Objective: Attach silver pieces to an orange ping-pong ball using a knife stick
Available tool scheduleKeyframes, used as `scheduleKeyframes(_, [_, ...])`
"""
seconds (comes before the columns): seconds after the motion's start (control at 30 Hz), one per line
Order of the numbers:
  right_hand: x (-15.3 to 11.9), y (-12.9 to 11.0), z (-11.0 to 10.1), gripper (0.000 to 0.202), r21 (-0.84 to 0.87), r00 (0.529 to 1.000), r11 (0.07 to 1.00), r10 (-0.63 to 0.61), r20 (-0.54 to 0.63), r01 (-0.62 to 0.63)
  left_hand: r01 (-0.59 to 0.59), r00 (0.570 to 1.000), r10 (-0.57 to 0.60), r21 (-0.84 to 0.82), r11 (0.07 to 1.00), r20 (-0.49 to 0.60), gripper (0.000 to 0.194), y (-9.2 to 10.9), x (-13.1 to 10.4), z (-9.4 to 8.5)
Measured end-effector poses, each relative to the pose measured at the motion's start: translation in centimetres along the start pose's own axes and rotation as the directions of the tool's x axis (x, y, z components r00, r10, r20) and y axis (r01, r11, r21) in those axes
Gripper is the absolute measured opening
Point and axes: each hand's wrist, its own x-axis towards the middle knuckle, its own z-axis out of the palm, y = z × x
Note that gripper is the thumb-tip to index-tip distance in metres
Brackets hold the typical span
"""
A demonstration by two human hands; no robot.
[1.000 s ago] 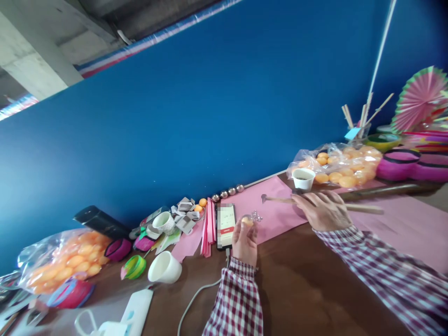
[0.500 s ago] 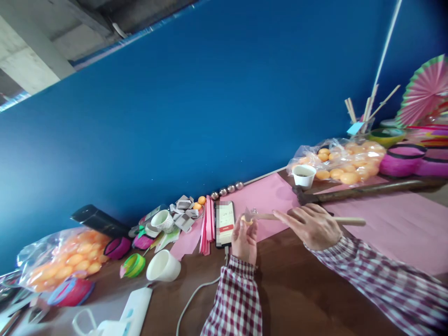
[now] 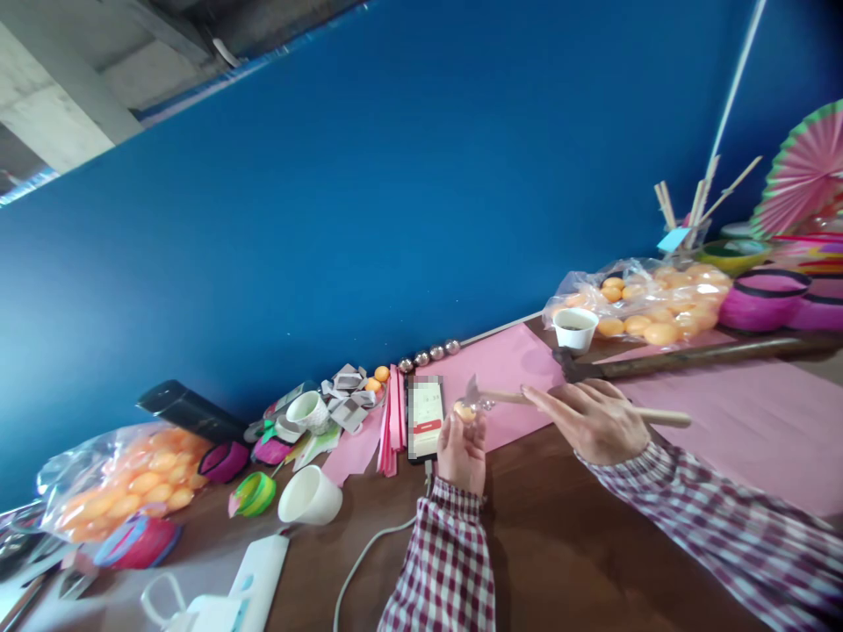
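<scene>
Pinched in the fingers of my left hand is an orange ping-pong ball, held just right of the phone. My right hand is closed around the wooden handle of what looks like a small hammer. Its grey head lies to the left, just above the ball and slightly apart from it. The handle's free end sticks out to the right past my palm. Under the tool lies a pink sheet of paper. A small shiny thing by the ball is too blurred to name.
A larger hammer lies across the right side, behind it a white cup and a bag of orange balls. Several metal balls line the wall. A white cup, power strip and another ball bag are left.
The small hammer's head has lifted off the orange ball, so more of the ball shows. My left hand still grips the ball in nearly the same place.
</scene>
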Motion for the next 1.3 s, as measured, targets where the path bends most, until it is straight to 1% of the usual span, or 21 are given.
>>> scheduleKeyframes(0.1, [0.00, -0.01, 0.10, 0.047, -0.001, 1.000, 1.000, -0.014, 0.025, 0.014, 0.024, 0.999, -0.025, 0.030, 0.999, 0.024, 0.014, 0.02, -0.12, 0.02])
scheduleKeyframes(0.2, [-0.02, 0.21, 0.18, 0.046, 0.004, 1.000, 1.000, 0.017, -0.003, -0.017, 0.018, 0.999, -0.019, 0.035, 0.999, 0.043, 0.017, 0.02, -0.16, 0.00])
scheduleKeyframes(0.37, [-0.04, 0.59, 0.20, 0.046, 0.015, 0.999, 0.999, 0.043, -0.023, -0.042, 0.015, 0.999, -0.016, 0.036, 0.999, 0.038, 0.019, 0.02, -0.09, -0.12])
scheduleKeyframes(0.5, [-0.01, 0.40, 0.22, 0.045, 0.002, 1.000, 1.000, 0.019, -0.015, -0.019, -0.016, 0.997, 0.012, 0.053, 0.998, 0.070, 0.028, 0.05, -0.15, -0.02])
scheduleKeyframes(0.6, [-0.05, 0.15, 0.28, 0.045, -0.011, 1.000, 1.000, -0.008, 0.009, 0.008, -0.048, 0.995, 0.041, 0.080, 0.996, 0.089, 0.029, -0.02, -0.13, 0.01])
scheduleKeyframes(0.73, [-0.08, -0.03, 0.27, 0.045, -0.001, 1.000, 1.000, 0.017, -0.006, -0.017, -0.087, 0.994, 0.082, 0.075, 0.993, 0.076, 0.028, -0.19, 0.16, -0.31])
scheduleKeyframes(0.83, [0.02, -0.07, 0.20, 0.043, -0.012, 1.000, 1.000, -0.004, 0.017, 0.004, -0.073, 0.993, 0.067, 0.056, 0.996, 0.093, 0.029, -0.22, 0.38, -0.64])
scheduleKeyframes(0.9, [0.07, -0.05, 0.19, 0.044, -0.015, 1.000, 1.000, -0.012, 0.018, 0.012, -0.047, 0.994, 0.043, 0.038, 0.998, 0.104, 0.029, -0.17, 0.40, -0.74])
scheduleKeyframes(1.03, [-0.02, 0.14, 0.41, 0.044, 0.004, 0.999, 1.000, 0.015, -0.031, -0.014, 0.003, 0.995, -0.003, 0.001, 1.000, 0.098, 0.024, 0.04, 0.18, -0.48])
scheduleKeyframes(1.13, [-0.08, 0.26, 0.58, 0.045, 0.002, 1.000, 1.000, -0.007, -0.017, 0.007, 0.036, 0.996, -0.034, -0.024, 0.999, 0.079, 0.018, 0.07, 0.05, -0.20])
scheduleKeyframes(1.23, [-0.05, 0.26, 0.61, 0.046, 0.003, 0.999, 1.000, -0.002, -0.035, 0.002, 0.018, 0.999, -0.016, -0.043, 0.999, 0.052, 0.011, -0.05, 0.16, -0.20])
scheduleKeyframes(1.3, [-0.01, 0.20, 0.61, 0.046, 0.009, 0.998, 1.000, 0.017, -0.062, -0.017, 0.003, 0.998, 0.001, -0.062, 0.998, 0.057, 0.008, -0.17, 0.28, -0.29])
